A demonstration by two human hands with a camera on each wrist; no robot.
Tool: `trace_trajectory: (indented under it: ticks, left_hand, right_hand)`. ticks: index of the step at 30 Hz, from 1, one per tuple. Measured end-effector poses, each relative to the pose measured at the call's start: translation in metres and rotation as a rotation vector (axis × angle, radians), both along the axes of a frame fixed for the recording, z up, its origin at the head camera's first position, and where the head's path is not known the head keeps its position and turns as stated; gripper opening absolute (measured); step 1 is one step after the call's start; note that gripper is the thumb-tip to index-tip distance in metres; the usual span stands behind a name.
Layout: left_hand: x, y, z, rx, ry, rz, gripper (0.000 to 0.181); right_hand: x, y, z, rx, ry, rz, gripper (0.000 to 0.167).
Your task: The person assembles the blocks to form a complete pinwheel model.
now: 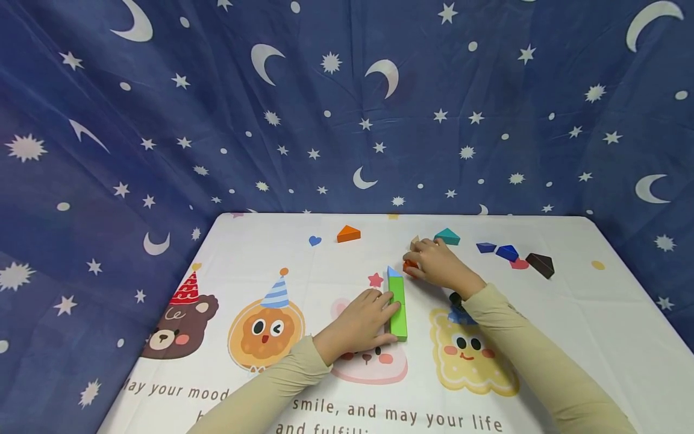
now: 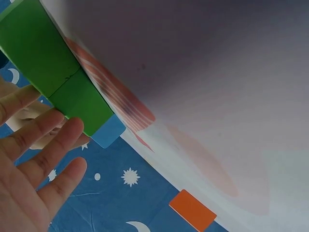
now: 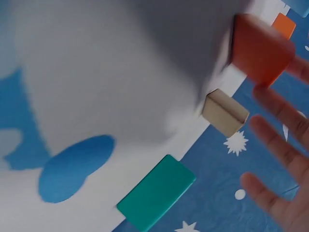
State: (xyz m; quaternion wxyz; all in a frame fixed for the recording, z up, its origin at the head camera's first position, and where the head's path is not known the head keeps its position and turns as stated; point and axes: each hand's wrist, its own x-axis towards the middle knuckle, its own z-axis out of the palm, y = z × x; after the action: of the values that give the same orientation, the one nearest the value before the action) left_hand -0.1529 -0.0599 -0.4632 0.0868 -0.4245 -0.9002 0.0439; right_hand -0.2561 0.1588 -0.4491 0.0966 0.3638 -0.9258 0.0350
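Note:
Two green blocks (image 1: 398, 307) lie end to end in a row, a light blue triangular block (image 1: 393, 272) at their far end. My left hand (image 1: 364, 319) touches the green blocks, fingers stretched out across them and thumb by the near end. In the left wrist view its fingertips (image 2: 76, 126) meet the blocks' side. Over to the right, my right hand (image 1: 441, 263) pinches a red-orange block (image 3: 263, 50) between index finger and thumb; the thumb is hidden in the right wrist view. Just beyond that hand sit a beige block (image 3: 225, 112) and a teal triangular block (image 1: 447, 236).
An orange triangular block (image 1: 349, 234) lies at the back left. Towards the back right are two dark blue blocks, one larger (image 1: 507, 252) and one smaller (image 1: 486, 247), and a dark brown block (image 1: 541, 264). A starry blue curtain (image 1: 347, 120) hangs behind the printed white tablecloth (image 1: 591, 325).

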Motion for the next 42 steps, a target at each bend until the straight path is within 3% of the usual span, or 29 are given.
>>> trace_trajectory:
  ticks: [5, 10, 21, 30, 37, 42]
  left_hand:
    - [0.001, 0.0, 0.0, -0.003, -0.002, 0.004, 0.059]
    - [0.001, 0.0, 0.0, 0.002, -0.003, 0.006, 0.058]
    - [0.001, 0.0, 0.0, 0.013, -0.001, -0.003, 0.056]
    - [0.0, 0.001, -0.001, 0.005, 0.002, -0.001, 0.055]
    - [0.001, 0.001, 0.0, 0.004, -0.011, -0.001, 0.055]
    - [0.0, 0.001, 0.0, 0.007, -0.019, 0.0, 0.055]
  right_hand:
    - [0.001, 0.006, 0.002, -0.062, -0.07, 0.076, 0.034]
    - [0.0, 0.007, -0.001, -0.051, -0.081, 0.045, 0.047]
    - [-0.003, -0.005, -0.004, -0.077, -0.1, 0.145, 0.038]
    - [-0.001, -0.008, -0.003, -0.085, -0.113, 0.162, 0.036]
    - [-0.002, -0.008, -0.003, -0.064, -0.131, 0.165, 0.043]
    - [-0.002, -0.013, 0.002, -0.035, -0.19, 0.183, 0.05]
